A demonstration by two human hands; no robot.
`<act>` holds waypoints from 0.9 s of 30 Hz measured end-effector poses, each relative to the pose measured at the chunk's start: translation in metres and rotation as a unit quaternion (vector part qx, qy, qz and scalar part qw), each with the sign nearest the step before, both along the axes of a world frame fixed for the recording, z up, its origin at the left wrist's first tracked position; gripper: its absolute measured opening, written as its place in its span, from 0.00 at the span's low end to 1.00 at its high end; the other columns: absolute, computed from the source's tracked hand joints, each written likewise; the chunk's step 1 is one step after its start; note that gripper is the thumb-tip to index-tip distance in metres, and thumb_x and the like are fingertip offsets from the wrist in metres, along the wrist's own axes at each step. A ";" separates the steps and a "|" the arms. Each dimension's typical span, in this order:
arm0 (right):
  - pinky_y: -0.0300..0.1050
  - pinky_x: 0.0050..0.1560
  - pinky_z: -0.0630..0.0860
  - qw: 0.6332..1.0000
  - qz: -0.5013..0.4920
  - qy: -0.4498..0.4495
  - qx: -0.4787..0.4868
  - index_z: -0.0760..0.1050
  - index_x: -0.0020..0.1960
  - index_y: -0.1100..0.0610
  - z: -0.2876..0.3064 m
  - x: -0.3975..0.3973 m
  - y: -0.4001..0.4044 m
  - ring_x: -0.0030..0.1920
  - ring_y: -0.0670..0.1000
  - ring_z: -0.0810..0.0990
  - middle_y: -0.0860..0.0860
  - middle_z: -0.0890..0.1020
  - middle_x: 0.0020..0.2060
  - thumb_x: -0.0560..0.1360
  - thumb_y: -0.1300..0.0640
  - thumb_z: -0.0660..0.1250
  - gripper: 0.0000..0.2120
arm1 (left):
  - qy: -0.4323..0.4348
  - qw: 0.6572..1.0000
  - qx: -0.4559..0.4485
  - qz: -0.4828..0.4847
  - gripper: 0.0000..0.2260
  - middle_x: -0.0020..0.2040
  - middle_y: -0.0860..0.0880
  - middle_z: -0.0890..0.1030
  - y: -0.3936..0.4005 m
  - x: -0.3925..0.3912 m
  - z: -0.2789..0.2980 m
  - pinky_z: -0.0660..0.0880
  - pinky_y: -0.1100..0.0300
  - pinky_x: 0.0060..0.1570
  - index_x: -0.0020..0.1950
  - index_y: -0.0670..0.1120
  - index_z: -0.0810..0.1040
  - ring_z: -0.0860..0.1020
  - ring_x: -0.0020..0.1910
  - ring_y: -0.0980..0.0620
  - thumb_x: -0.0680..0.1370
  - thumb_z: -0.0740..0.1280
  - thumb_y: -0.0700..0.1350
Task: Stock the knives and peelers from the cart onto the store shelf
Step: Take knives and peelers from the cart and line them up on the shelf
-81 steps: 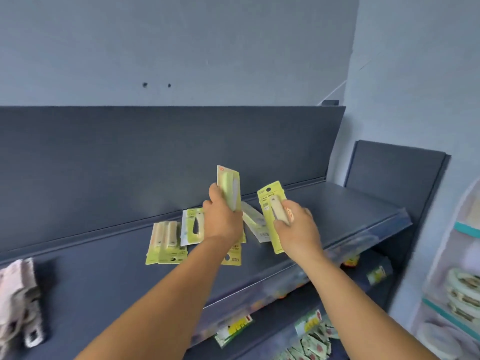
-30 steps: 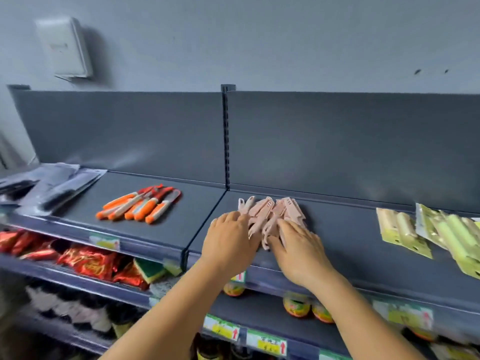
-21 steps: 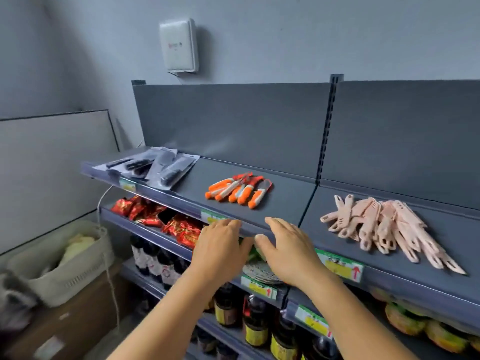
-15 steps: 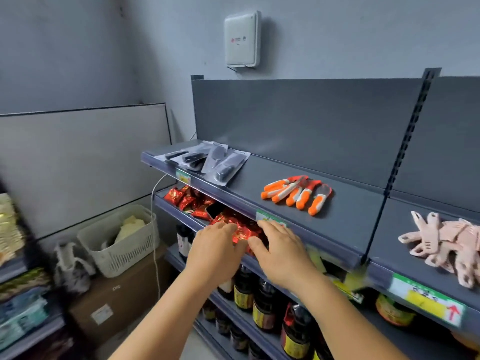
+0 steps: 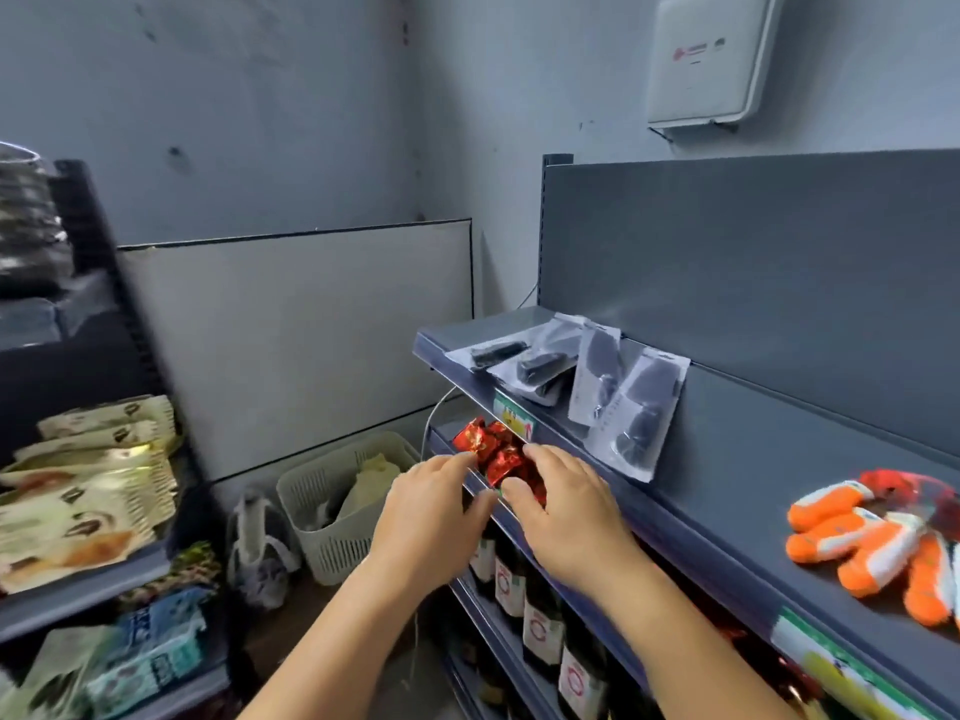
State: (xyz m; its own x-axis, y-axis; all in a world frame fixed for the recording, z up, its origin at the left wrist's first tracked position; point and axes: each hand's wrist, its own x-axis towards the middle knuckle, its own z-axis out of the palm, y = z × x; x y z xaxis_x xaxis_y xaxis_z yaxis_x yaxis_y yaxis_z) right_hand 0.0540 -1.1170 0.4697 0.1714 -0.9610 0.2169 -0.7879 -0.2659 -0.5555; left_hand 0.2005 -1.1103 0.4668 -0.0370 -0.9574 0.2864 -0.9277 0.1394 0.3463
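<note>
Reaching forward, we hold our left hand [image 5: 434, 517] and right hand [image 5: 566, 511] side by side, fingers loosely extended and empty, in front of the red foil packets [image 5: 493, 454] on the lower shelf. Black bagged knives [image 5: 602, 387] lie on the dark top shelf [image 5: 727, 491] just above — some propped against its back panel. Further right on that shelf, well apart from both hands, sit the orange-handled peelers [image 5: 878, 537].

A single head-worn wide-angle camera looks forward and down along the shelf [image 5: 727, 517] at right of frame, close behind both hands at lower centre, corner walls beyond.
</note>
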 end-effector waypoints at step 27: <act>0.47 0.73 0.55 0.968 -0.182 0.085 0.149 0.60 0.74 0.53 0.032 0.042 -0.228 0.73 0.53 0.54 0.46 0.57 0.74 0.81 0.53 0.51 0.21 | -0.053 0.970 0.109 -0.209 0.12 0.58 0.47 0.74 -0.335 0.025 0.020 0.72 0.54 0.48 0.57 0.49 0.74 0.75 0.53 0.43 0.78 0.59 0.53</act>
State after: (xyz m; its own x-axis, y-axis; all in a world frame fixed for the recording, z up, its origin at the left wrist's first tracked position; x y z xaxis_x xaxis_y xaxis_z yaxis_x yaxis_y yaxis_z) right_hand 0.0955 -1.3445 0.5021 -0.1819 -0.9800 -0.0812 -0.8861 0.1992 -0.4186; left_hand 0.2258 -1.4451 0.4867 -0.4539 -0.8895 0.0523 -0.8376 0.4459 0.3156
